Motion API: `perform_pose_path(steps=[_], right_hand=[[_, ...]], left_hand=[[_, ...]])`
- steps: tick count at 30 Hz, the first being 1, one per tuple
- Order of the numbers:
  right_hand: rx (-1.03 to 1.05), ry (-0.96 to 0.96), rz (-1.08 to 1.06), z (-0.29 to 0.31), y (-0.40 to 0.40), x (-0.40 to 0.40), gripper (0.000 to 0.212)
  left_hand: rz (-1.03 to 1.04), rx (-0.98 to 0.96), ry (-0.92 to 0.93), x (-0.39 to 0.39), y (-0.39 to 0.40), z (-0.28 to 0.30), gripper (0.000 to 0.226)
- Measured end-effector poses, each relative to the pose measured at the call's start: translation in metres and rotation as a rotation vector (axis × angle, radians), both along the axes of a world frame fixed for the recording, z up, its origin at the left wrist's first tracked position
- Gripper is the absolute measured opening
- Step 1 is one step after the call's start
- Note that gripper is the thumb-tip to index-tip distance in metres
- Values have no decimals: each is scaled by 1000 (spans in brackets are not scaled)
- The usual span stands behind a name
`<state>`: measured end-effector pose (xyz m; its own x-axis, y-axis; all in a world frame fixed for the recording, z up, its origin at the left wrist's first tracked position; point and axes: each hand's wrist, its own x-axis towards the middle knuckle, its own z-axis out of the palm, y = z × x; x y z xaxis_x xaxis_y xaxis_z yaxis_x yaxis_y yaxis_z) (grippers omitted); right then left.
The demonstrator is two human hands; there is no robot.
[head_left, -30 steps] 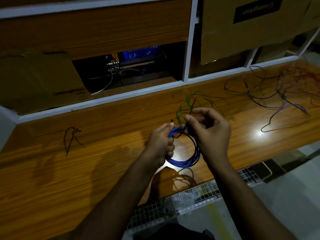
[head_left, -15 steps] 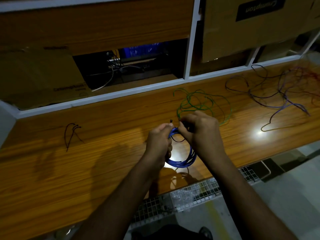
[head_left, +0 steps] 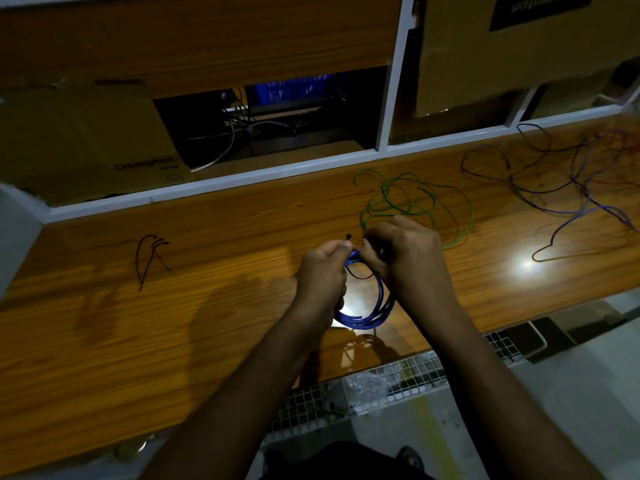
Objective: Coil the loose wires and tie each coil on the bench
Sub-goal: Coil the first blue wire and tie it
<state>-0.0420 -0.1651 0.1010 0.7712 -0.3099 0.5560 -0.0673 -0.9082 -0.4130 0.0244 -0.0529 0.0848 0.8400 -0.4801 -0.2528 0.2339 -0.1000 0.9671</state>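
A coil of blue wire (head_left: 366, 317) hangs between my hands just above the wooden bench (head_left: 214, 306). My left hand (head_left: 323, 275) pinches the coil's top left side. My right hand (head_left: 405, 261) is closed at the coil's top right, its fingers on a thin black tie (head_left: 356, 274) that loops across the coil. The tie's short end sticks up between my thumbs. A loose green wire (head_left: 408, 199) lies tangled just behind my right hand. Purple and dark wires (head_left: 568, 188) sprawl at the far right.
A few black ties (head_left: 150, 252) lie on the bench at the left. Cardboard boxes (head_left: 86, 140) fill the shelf openings behind the white bench rail (head_left: 263, 174). A wire-mesh tray (head_left: 381, 386) runs below the bench's near edge. A light glare sits at the right.
My right hand came down from its raised pinch and closed against the top of the blue coil, close to my left hand. The coil stayed in place.
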Motion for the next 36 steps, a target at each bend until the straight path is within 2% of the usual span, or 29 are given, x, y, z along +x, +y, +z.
perform_pose_path(steps=[3,8,10,13,16,18,23,30,36], right_hand=[[-6,-14,5,0,0,2,7],[-6,4,-6,0,-2,8,6],[40,34,-13,1,-2,11,8],[307,105,-30,4,-9,13,12],[777,220,83,8,-20,16,25],[978,307,143,9,-25,20,29],[1097,513,252,19,-36,27,16],[1212,399,191,20,-31,44,19],[1138,417,139,24,-26,51,9]], left_hand=[[-8,28,-79,1,0,-1,25],[-66,94,-360,2,0,-1,24],[-90,115,-417,2,0,-3,24],[-106,133,-413,3,1,-5,23],[-128,149,-351,3,4,0,24],[-141,155,-328,2,4,4,25],[-148,144,-324,0,5,6,27],[-140,104,-288,7,3,14,28],[-97,61,-260,10,4,11,26]])
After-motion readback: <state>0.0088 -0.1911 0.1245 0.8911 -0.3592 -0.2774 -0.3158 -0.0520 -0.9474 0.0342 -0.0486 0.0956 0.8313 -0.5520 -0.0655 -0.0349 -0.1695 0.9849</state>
